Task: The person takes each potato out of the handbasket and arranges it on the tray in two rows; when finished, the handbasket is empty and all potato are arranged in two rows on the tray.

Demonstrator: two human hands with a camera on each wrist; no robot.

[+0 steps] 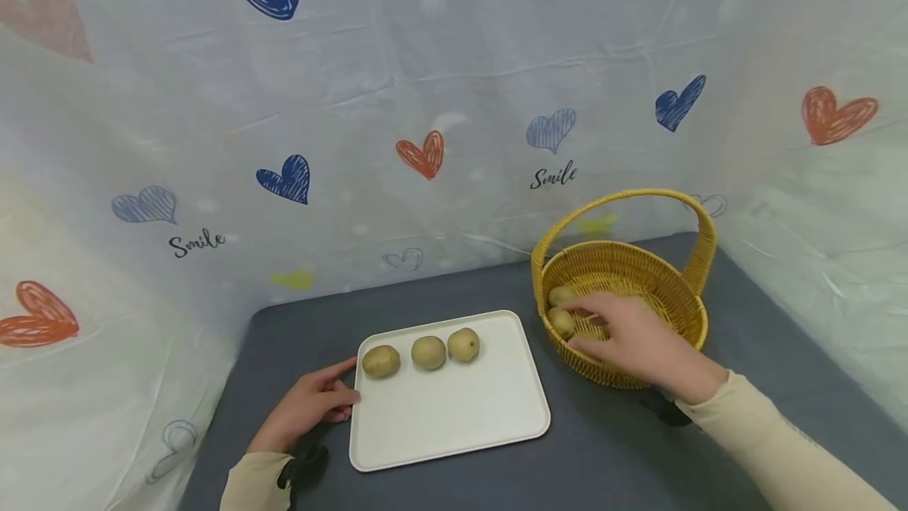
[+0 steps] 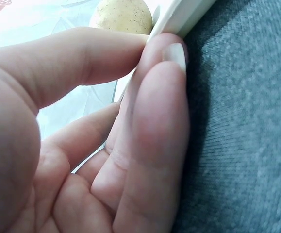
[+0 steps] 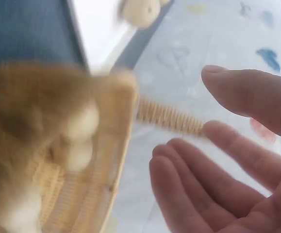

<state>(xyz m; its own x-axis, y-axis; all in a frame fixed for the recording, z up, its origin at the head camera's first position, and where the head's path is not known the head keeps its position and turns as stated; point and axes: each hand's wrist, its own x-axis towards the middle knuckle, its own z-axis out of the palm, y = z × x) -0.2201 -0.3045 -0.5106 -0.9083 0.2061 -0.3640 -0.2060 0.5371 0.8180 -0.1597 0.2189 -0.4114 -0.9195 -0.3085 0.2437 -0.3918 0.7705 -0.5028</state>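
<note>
My left hand (image 1: 310,407) is at the left rim of a white rectangular tray (image 1: 454,416), pinching its edge, as the left wrist view shows close up. Three potatoes lie in a row along the tray's far side: a left one (image 1: 381,362), a middle one (image 1: 429,352) and a right one (image 1: 464,345). Over a yellow wicker basket (image 1: 698,326) hovers my right hand (image 1: 631,337), thumb and fingers apart and nothing between them. Inside the basket, potatoes (image 1: 562,322) sit by its left wall; my hand hides part of the inside.
A tall arched handle (image 1: 624,194) rises over the basket. Dark grey cloth (image 1: 454,483) covers the table. Behind and beside it hangs a pale sheet (image 1: 461,235) printed with hearts and the word "Smile".
</note>
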